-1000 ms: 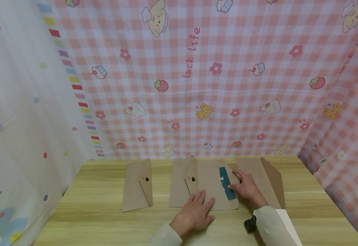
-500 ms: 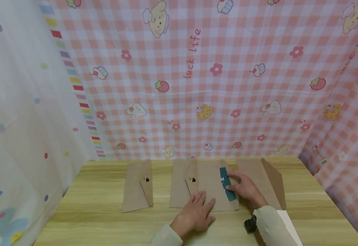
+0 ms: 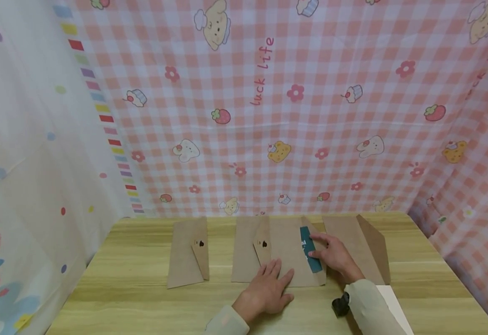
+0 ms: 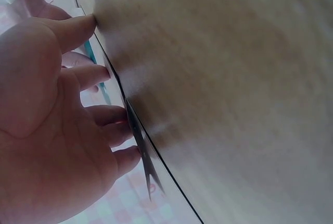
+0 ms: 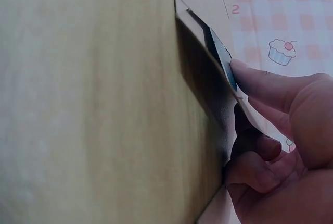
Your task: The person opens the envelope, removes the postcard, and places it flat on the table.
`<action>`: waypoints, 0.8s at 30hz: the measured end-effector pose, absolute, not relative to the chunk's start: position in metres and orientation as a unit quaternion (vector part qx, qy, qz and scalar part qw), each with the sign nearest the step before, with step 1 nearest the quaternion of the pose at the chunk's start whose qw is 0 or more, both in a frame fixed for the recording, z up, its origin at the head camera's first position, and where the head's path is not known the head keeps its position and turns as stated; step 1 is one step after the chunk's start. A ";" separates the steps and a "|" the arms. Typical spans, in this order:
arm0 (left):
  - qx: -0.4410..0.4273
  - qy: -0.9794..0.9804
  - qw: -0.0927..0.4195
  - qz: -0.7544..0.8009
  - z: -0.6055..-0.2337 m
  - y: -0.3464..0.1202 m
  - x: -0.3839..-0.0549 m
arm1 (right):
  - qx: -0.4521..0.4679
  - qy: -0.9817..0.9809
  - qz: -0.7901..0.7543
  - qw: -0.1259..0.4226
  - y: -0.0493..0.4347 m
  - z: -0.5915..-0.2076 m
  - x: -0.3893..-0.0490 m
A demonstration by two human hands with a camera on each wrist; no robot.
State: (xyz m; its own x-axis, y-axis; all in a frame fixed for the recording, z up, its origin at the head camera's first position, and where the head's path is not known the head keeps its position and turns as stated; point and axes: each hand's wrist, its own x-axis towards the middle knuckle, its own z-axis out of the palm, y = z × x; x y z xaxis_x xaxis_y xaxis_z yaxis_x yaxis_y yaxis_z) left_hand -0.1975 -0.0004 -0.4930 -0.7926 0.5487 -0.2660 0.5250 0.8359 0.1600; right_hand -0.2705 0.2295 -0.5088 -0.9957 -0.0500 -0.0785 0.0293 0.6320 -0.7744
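The green card (image 3: pixel 315 264) sits partly inside an open kraft envelope (image 3: pixel 287 246) on the wooden table (image 3: pixel 118 279). Your right hand (image 3: pixel 337 257) pinches the card's edge; your left hand (image 3: pixel 267 289), apart, rests spread on the envelope's near edge.

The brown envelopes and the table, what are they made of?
The brown envelopes look like dull, matte paper: thin, with creased flaps. The table looks like wood, perhaps only a wood-patterned covering: streaky yellow grain, faintly shiny maybe.
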 end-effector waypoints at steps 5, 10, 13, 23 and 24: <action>0.284 0.945 0.158 0.037 -0.492 0.000 -0.197 | 0.008 0.898 -0.436 0.059 0.229 -0.508 -0.269; 0.282 0.946 0.156 0.036 -0.492 0.000 -0.198 | 0.008 0.899 -0.434 0.059 0.229 -0.510 -0.271; 0.281 0.947 0.152 0.037 -0.493 0.000 -0.197 | 0.006 0.899 -0.435 0.054 0.229 -0.511 -0.272; 0.282 0.947 0.147 0.039 -0.494 0.000 -0.197 | 0.009 0.899 -0.434 0.054 0.230 -0.509 -0.271; 0.282 0.947 0.148 0.041 -0.494 0.000 -0.197 | 0.007 0.900 -0.433 0.052 0.230 -0.509 -0.271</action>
